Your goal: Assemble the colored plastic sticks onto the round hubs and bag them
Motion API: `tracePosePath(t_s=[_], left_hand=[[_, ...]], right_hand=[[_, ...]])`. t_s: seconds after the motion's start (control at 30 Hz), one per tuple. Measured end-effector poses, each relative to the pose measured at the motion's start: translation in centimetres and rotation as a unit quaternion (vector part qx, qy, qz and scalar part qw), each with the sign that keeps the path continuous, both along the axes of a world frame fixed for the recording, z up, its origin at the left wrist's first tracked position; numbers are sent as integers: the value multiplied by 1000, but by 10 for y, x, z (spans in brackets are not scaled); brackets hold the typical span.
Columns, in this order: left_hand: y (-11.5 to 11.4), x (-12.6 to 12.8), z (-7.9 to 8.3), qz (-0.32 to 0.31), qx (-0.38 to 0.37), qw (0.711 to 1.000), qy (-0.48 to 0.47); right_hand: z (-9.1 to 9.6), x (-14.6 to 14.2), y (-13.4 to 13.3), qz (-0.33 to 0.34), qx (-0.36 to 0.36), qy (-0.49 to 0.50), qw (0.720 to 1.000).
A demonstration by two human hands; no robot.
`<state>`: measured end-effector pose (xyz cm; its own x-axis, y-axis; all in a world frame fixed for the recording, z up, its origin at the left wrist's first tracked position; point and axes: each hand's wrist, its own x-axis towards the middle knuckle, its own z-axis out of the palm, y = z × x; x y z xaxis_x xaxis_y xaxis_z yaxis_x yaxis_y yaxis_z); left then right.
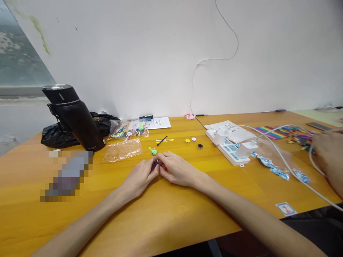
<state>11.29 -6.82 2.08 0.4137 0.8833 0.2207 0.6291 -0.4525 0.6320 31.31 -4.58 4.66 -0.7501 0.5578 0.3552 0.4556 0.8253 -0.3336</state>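
My left hand (139,176) and my right hand (179,169) meet over the middle of the table, fingertips pinched together around a small blue plastic piece (155,164). A bit of red shows by the right fingers; most of what they grip is hidden. Just beyond the fingertips is a bright green arrow-tipped plastic piece (153,151); whether it joins the blue one I cannot tell. Farther back, a black plastic stick (162,141) crosses a yellow one (168,140). To their right lie a yellow disc (187,141), a white disc (193,139) and a black disc (200,146).
At left stand a black bottle (77,117) and a black plastic bag (55,135). An opened clear bag (123,150) lies before bagged parts (127,130). A power strip (230,151) with a white cable is at right, near another person's hand (328,153) and coloured pieces (300,137).
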Motion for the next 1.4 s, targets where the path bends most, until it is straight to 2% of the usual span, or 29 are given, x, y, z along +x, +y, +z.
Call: tracePosePath(t_s=[0.13,0.37,0.53,0.73,0.87,1.03,1.1,1.27,1.33,1.4], left_hand=[[-1,1,2,-8,0,1000,12],[-2,3,6,6,24,998,59],[-3,1,6,-9,-4,1000,21],[-1,2,2,-23,-62,996,-57],[-1,6,2,-27,-88,993,-79],[-3,6,7,0,-72,992,-102],[-4,5,10,15,-67,991,-113],[-2,3,12,-3,-81,986,-146],[1,3,8,1,-86,982,-169],[4,2,4,10,-102,973,-205]], right_hand=[[4,2,-1,20,-33,-3,999],[13,3,-3,43,-16,-33,998],[13,4,-4,44,5,-38,998],[12,7,-1,0,51,-36,998],[13,5,-3,-19,48,-31,998],[7,8,3,-65,37,-21,997],[2,11,9,-69,8,-12,998],[-3,13,15,-44,-76,57,995],[-1,13,15,-43,-153,103,982],[1,14,15,-32,-247,151,957]])
